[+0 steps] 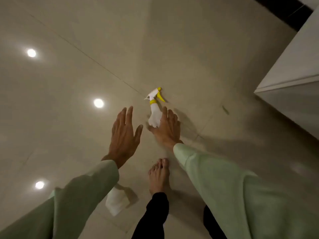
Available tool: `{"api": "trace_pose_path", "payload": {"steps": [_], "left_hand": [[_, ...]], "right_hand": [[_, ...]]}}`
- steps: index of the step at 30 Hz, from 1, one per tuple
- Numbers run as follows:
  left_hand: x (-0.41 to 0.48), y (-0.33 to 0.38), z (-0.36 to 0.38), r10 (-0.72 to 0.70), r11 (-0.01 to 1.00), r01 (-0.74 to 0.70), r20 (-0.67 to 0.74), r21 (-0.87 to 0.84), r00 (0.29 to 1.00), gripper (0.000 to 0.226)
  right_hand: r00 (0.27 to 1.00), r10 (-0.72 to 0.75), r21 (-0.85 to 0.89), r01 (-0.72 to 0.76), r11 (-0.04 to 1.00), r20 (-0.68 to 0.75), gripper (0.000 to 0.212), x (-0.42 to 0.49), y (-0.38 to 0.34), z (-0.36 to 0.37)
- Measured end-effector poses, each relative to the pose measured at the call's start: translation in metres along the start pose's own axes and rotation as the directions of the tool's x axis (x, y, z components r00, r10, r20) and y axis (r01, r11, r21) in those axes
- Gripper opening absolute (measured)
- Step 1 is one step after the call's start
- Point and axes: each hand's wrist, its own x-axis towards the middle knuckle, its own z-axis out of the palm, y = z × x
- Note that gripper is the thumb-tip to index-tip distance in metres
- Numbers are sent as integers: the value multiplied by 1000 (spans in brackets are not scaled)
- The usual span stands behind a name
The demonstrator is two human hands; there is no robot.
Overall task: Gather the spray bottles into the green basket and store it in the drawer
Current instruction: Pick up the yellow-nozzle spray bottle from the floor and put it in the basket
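A white spray bottle (154,113) with a yellow trigger and collar lies on the glossy tiled floor, nozzle pointing away from me. My right hand (167,129) hovers over the bottle's lower body, fingers spread, its palm hiding the base; whether it touches the bottle is unclear. To the left of the bottle, my left hand (124,135) is stretched out flat and holds nothing. Partly under my left sleeve lies a second white object (117,200), too hidden to identify. No green basket or drawer is in view.
My bare foot (159,176) stands on the floor just behind the bottle. A white cabinet (293,66) rises at the right edge. Ceiling lights reflect as bright spots on the tiles at left.
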Motion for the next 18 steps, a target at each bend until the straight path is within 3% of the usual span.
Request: {"api": "trace_pose_path", "payload": {"steps": [4,9,18], "left_hand": [[26,-24,24,-16,1000,16,-4,-24,1000,70],[31,-19,20,-52,995,54,26,-89,998,70],[-8,104,-83,69,993,-68,8,-100,998,65]], "right_hand": [[995,81,45,-84,995,63,103,36,6,32],[996,94,130,-94,987,7,86,36,14,17],[960,68,449,64,891,-272,83,-79,20,-158]]}}
